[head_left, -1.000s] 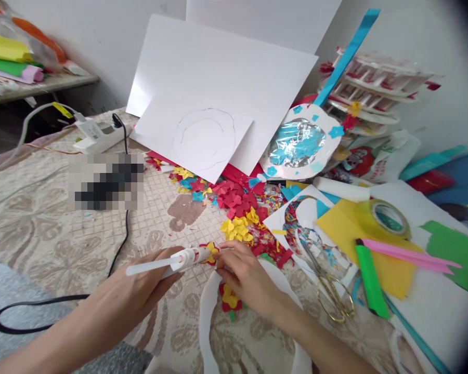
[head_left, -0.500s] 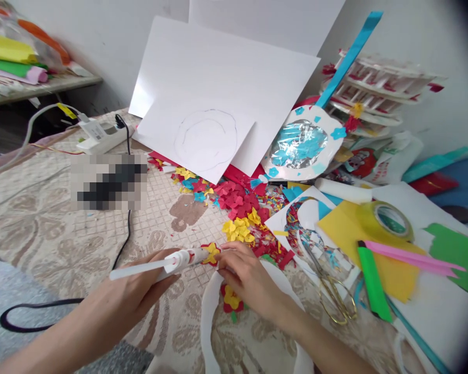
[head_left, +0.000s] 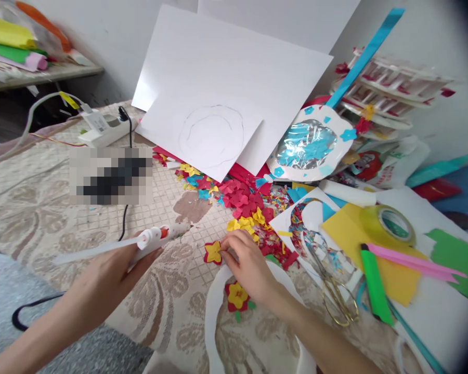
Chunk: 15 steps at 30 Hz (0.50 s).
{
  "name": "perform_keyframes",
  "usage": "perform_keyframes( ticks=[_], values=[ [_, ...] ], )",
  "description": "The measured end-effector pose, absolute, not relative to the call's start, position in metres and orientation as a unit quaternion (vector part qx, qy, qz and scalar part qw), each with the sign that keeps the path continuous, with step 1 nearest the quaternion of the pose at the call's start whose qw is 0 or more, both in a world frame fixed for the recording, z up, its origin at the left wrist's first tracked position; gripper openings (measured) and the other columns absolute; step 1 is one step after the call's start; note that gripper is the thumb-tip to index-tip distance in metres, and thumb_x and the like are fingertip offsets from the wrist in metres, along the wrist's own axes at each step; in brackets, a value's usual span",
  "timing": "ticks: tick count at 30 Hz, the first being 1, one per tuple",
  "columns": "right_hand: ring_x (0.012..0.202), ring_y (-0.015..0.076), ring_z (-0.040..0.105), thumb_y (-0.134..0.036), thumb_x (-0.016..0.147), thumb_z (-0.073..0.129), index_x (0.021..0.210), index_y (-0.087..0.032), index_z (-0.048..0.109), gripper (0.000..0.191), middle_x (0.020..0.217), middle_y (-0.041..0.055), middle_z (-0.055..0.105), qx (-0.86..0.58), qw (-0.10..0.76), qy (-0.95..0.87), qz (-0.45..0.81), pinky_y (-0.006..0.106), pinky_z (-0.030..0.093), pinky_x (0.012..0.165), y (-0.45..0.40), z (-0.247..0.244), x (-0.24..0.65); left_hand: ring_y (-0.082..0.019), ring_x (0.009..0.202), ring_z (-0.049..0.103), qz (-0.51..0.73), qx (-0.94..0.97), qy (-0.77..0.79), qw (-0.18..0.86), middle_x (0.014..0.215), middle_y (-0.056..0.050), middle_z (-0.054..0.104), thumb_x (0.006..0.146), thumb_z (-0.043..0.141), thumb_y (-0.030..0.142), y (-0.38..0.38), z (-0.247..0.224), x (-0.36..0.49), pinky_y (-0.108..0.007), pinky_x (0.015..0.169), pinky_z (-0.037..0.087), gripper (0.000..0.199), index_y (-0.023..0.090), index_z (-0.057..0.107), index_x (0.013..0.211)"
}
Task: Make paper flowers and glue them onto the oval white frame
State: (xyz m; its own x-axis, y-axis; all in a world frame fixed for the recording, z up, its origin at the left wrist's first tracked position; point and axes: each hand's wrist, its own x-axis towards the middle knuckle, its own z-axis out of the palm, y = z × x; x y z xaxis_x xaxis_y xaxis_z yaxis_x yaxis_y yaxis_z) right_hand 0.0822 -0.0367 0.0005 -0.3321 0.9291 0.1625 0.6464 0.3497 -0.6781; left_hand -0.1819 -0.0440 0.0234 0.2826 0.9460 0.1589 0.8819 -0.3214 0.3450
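Observation:
My left hand (head_left: 117, 265) is wrapped round a white hot glue gun (head_left: 153, 237), a long glue stick (head_left: 97, 250) jutting from its back end. The gun's nozzle points right, clear of the flower. My right hand (head_left: 246, 262) pinches the edge of a layered paper flower (head_left: 212, 252), yellow on red. Beneath that hand lies a white ring-shaped cutout (head_left: 213, 322), partly covered by my forearm. A second yellow-and-red flower (head_left: 237, 295) with green leaves sits at the ring's inner edge.
Beyond my right hand lie yellow flower pieces (head_left: 245, 224) and red flower pieces (head_left: 237, 197). Gold-handled scissors (head_left: 337, 301), a tape roll (head_left: 393, 222) and a green marker (head_left: 375, 283) are to the right. At the back left is a power strip (head_left: 105, 134); white sheets (head_left: 218, 67) lean behind.
The glue gun in my left hand has moved left, away from the flower. My right hand keeps its pinch on the flower, now more exposed. The view has shifted slightly.

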Motion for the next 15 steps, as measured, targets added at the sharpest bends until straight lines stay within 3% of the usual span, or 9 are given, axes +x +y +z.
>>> perform_keyframes(
  ticks=[5,15],
  values=[
    [0.087,0.0218,0.050,-0.001,0.080,0.052,0.076,-0.020,0.051,0.019,0.087,0.0042,0.055,-0.513,0.251,-0.783,0.244,0.036,0.045,0.077,-0.034,-0.004,0.078,-0.014,0.039,0.045,0.158,0.779,0.596,0.112,0.046,0.003,0.044,0.087,0.034,0.046,-0.035,0.014,-0.184,-0.024,0.043,0.030,0.038,0.022,0.042,0.059],
    [0.088,0.0217,0.048,-0.001,0.080,0.053,0.076,-0.019,0.051,0.018,0.087,0.0048,0.054,-0.519,0.197,-0.807,0.201,0.036,0.045,0.078,-0.034,-0.001,0.071,-0.014,0.039,0.039,0.177,0.789,0.583,0.079,0.045,0.004,0.039,0.089,0.034,0.044,-0.030,0.008,-0.188,-0.025,0.044,0.026,0.038,0.024,0.029,0.057]
  ],
)
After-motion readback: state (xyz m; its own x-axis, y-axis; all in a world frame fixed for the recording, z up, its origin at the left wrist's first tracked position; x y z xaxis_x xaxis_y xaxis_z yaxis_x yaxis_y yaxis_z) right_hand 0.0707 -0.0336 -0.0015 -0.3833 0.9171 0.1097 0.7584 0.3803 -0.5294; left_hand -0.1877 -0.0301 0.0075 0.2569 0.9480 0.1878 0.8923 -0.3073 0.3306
